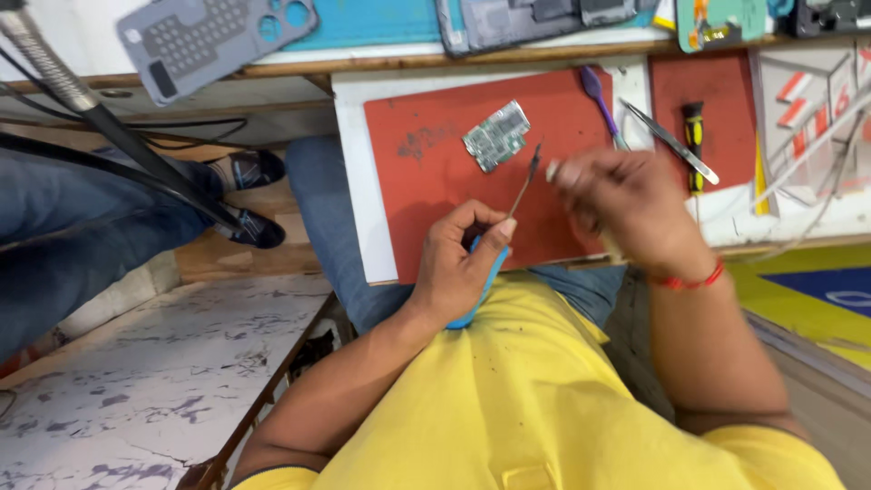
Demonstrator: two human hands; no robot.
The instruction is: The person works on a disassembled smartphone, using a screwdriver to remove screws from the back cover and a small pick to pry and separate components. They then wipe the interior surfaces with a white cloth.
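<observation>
Gripping the blue-handled tool (508,227) in my left hand (458,263), I keep its tip steady near the small circuit board (496,135) on the red mat (426,181) while my blurred right hand (626,204) pinches something I cannot make out.

A white work board (356,181) carries a red mat (426,195). On the mat, toward twelve o'clock, lies a small circuit board (495,136). At two o'clock lie a purple tool (599,104), tweezers (671,142) and, probably, a black-handled screwdriver (693,145).

Right hand (626,204) blurred; its contents unclear
</observation>
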